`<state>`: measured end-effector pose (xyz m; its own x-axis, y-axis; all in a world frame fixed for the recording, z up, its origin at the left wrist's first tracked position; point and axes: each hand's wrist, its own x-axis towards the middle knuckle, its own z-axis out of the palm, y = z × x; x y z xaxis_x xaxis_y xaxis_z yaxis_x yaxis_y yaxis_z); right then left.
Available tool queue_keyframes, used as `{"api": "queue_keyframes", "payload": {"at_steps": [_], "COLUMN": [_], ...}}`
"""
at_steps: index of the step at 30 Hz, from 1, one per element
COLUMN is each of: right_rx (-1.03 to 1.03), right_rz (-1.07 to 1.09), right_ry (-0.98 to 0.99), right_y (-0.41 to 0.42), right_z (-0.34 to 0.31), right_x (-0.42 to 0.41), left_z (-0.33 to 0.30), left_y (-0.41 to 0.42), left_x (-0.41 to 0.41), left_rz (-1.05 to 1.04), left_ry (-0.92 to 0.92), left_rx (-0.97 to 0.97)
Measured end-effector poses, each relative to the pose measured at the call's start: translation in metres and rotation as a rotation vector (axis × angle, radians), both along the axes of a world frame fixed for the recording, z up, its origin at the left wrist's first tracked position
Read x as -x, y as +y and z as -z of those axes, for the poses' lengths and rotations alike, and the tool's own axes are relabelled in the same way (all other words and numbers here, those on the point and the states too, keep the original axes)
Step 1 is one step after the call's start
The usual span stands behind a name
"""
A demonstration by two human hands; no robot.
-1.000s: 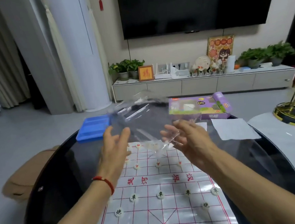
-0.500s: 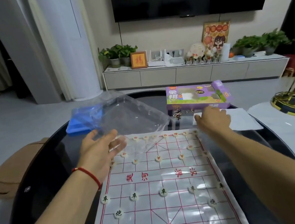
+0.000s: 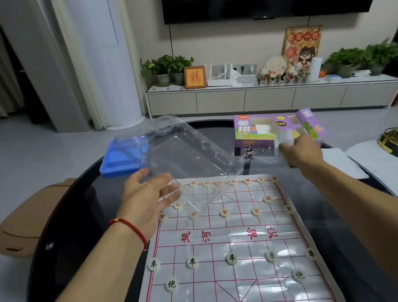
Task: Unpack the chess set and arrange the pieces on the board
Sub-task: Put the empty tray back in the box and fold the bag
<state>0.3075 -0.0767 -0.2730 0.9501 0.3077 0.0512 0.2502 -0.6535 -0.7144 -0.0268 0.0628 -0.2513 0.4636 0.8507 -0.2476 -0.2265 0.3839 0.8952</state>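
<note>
Nearest, the board (image 3: 234, 261) is a thin glossy sheet w/ red grid, flat on the dark round desk (image 3: 60, 247); looks floppy and slick, prob slides if nudged, so press it flat rather than pinch an edge. Pieces (image 3: 192, 262) sit on the grid pts in rows both sides: small pale discs, light, hard, best pinched at the rim btwn thumb and finger; they'd likely skate on the glossy sheet if bumped. Setup looks basically done, leftover packaging being cleared. Left hand (image 3: 146, 201) has fingers spread and relaxed, touching or just under the near edge of the clear plastic tray (image 3: 183, 158); can't tell if it really grips. Tray is tilted over the board's far left corner, thin, springy, v. light, prob crackles and flexes; take it by the stiffer rim, both sides if poss. Right hand (image 3: 300, 152) reaches past the far right corner, fingers pinching a small pale piece of sth (image 3: 285, 138), blurred. Behind it the purple box (image 3: 276, 127); far left a blue lid or tray (image 3: 122, 156).
</note>
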Motion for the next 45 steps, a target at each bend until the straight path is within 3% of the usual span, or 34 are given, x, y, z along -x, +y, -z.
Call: {"api": "queue_keyframes", "payload": {"at_steps": [3,5,7,11,13,15,21,28,39,45], "right_rx": [-0.442,-0.525,-0.419,0.071,0.1,0.055,0.229,0.496,0.485,0.213], "right_rz": [-0.249,-0.505,-0.666,-0.763,-0.746,-0.633,-0.314,-0.576,-0.542,-0.419], "right_ry": [0.248,0.319,0.258,-0.226,-0.467,-0.554,-0.324,-0.422,-0.545,-0.448], "right_y": [0.0,0.002,0.007,0.014,0.013,0.013,0.01,0.047,0.08,0.069], "right_z": [-0.038,-0.066,-0.085,-0.094,-0.096,-0.097,-0.063,0.001,0.031,-0.014], "right_x": [0.034,0.075,0.112,0.151,0.156,0.141,0.045,0.019,0.021,0.018], "left_z": [-0.003,-0.005,-0.007,-0.013,-0.015,-0.017,-0.021,-0.023,-0.016,-0.014], "left_y": [-0.006,-0.013,-0.022,-0.034,-0.036,-0.033,-0.001,0.034,0.038,0.031], "left_x": [-0.001,-0.001,-0.002,0.004,0.01,0.016,0.037,0.061,0.047,0.048], "left_rz": [0.029,0.073,0.099,0.117,0.114,0.104,0.079,0.257,0.272,0.3], "left_ry": [-0.021,-0.027,-0.029,-0.051,-0.046,0.001,0.129,0.151,0.115,0.147], "left_rx": [0.032,0.038,0.043,0.09,0.093,0.072,0.012,-0.034,-0.024,-0.07]}}
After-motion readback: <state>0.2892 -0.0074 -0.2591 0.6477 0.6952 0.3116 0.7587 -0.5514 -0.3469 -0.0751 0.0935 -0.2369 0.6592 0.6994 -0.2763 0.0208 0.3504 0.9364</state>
